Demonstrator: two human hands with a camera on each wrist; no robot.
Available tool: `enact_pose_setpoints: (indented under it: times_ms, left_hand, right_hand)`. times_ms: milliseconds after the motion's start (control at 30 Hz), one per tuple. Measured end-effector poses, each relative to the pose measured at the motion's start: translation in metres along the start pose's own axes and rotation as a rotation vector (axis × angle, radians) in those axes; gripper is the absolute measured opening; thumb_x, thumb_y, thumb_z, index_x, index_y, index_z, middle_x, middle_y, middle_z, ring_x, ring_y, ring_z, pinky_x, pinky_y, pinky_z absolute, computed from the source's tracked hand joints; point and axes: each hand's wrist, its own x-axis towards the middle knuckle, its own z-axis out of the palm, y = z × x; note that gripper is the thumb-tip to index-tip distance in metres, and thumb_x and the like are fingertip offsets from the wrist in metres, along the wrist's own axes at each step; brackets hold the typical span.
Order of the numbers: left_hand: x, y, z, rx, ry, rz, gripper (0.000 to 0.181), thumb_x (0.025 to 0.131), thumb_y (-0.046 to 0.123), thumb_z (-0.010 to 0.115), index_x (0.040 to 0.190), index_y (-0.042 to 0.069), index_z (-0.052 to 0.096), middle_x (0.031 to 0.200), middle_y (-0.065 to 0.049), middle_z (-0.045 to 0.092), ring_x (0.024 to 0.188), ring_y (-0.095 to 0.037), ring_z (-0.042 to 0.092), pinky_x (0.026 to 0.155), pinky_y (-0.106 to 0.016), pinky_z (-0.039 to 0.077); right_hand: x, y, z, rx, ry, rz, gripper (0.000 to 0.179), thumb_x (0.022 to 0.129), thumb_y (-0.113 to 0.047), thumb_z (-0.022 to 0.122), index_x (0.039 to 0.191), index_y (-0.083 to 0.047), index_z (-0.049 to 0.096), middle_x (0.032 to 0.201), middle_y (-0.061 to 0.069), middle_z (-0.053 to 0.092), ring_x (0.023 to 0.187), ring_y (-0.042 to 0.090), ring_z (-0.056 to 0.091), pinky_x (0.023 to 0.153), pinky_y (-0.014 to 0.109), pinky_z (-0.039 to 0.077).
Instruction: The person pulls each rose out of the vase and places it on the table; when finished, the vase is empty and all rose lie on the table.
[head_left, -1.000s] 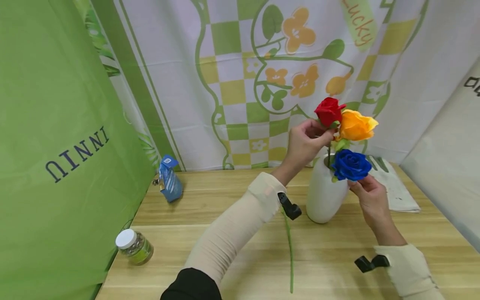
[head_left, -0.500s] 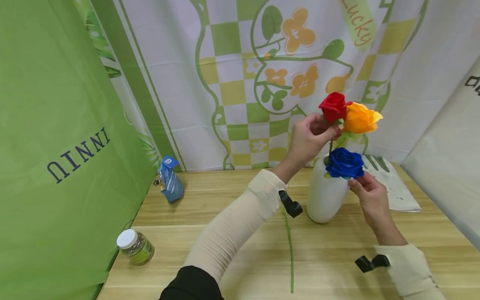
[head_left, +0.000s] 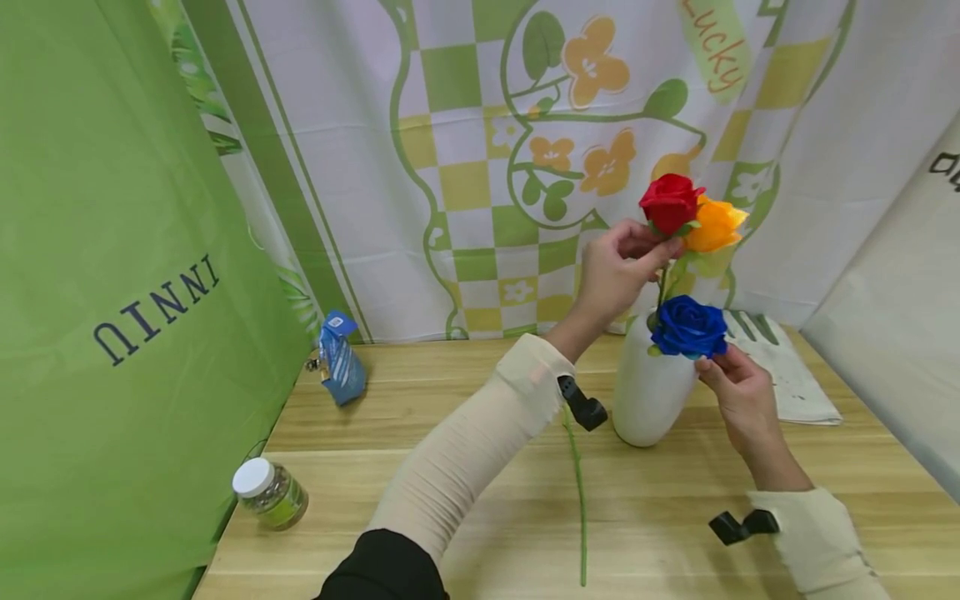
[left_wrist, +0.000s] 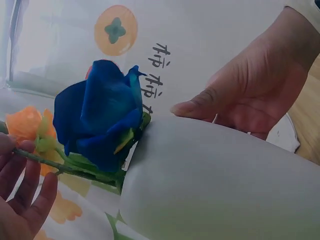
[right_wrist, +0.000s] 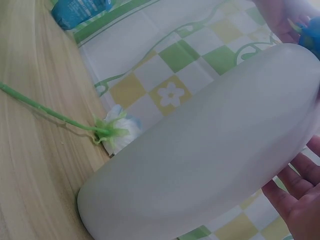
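Note:
My left hand point(head_left: 618, 271) pinches the stem of a red rose point(head_left: 671, 202) just beneath its bloom, above a tall white vase point(head_left: 651, 396). Beside the red bloom is a yellow-orange rose point(head_left: 718, 227). A blue rose point(left_wrist: 100, 117) leans over the vase's mouth, its bloom hanging outside the rim. My right hand point(head_left: 746, 400) holds the vase's upper right side, with thumb and fingers against it below the blue bloom. The stem ends inside the vase are hidden. A white rose point(right_wrist: 122, 132) lies on the table behind the vase, its green stem point(head_left: 579, 500) towards me.
At the left of the wooden table point(head_left: 450, 467) stand a white-lidded jar point(head_left: 272, 493) and a blue packet point(head_left: 342, 358). A folded pale cloth point(head_left: 798, 379) lies right of the vase. A patterned curtain point(head_left: 480, 167) hangs at the back, with a green cloth point(head_left: 112, 208) on the left.
My left hand has risen slightly, with the red rose going up in it. The yellow-orange bloom has shifted up too. The blue bloom has moved a little left. My right hand stays at the vase.

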Motion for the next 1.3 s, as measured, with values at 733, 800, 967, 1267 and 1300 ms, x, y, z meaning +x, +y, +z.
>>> enact_pose_setpoints:
  times_ms: [733, 800, 967, 1267, 1300]
  left_hand:
    - [0.006, 0.021, -0.006, -0.07, 0.069, 0.087, 0.017, 0.092, 0.005, 0.07, 0.104, -0.008, 0.068, 0.096, -0.025, 0.073, 0.074, -0.024, 0.073, 0.068, -0.026, 0.063]
    - [0.007, 0.024, -0.007, -0.05, 0.069, 0.086, 0.017, 0.092, 0.006, 0.07, 0.103, -0.007, 0.068, 0.095, -0.023, 0.073, 0.076, -0.024, 0.072, 0.068, -0.025, 0.063]
    - [0.009, 0.027, -0.008, -0.056, 0.102, 0.101, 0.015, 0.092, 0.005, 0.071, 0.1, -0.007, 0.068, 0.093, -0.024, 0.072, 0.077, -0.029, 0.071, 0.066, -0.025, 0.063]
    - [0.008, 0.032, -0.007, -0.014, 0.128, 0.108, 0.017, 0.089, 0.006, 0.074, 0.099, -0.006, 0.068, 0.091, -0.021, 0.073, 0.069, -0.019, 0.07, 0.065, -0.024, 0.062]
    - [0.008, 0.031, -0.007, 0.002, 0.122, 0.1, 0.017, 0.09, 0.008, 0.074, 0.099, -0.005, 0.069, 0.091, -0.021, 0.073, 0.068, -0.017, 0.07, 0.065, -0.023, 0.062]
  right_hand:
    - [0.0, 0.001, 0.002, 0.03, 0.006, -0.02, 0.029, 0.095, 0.005, 0.06, 0.107, -0.017, 0.074, 0.099, -0.01, 0.076, 0.086, 0.0, 0.069, 0.08, 0.011, 0.057]
    - [0.0, 0.001, 0.002, 0.04, 0.009, -0.022, 0.03, 0.095, 0.006, 0.06, 0.107, -0.017, 0.074, 0.1, -0.01, 0.076, 0.086, -0.001, 0.069, 0.079, 0.012, 0.057]
    - [0.0, 0.002, 0.002, 0.047, -0.004, -0.031, 0.03, 0.095, 0.006, 0.06, 0.109, -0.016, 0.074, 0.101, -0.009, 0.076, 0.085, 0.0, 0.069, 0.08, 0.012, 0.057]
    - [0.0, 0.004, 0.001, 0.059, -0.016, -0.037, 0.029, 0.095, 0.006, 0.059, 0.108, -0.015, 0.074, 0.099, -0.008, 0.076, 0.084, 0.0, 0.069, 0.08, 0.012, 0.057]
    - [0.0, 0.004, 0.001, 0.054, -0.014, -0.036, 0.029, 0.095, 0.006, 0.059, 0.108, -0.015, 0.074, 0.099, -0.008, 0.077, 0.084, 0.0, 0.069, 0.08, 0.012, 0.057]
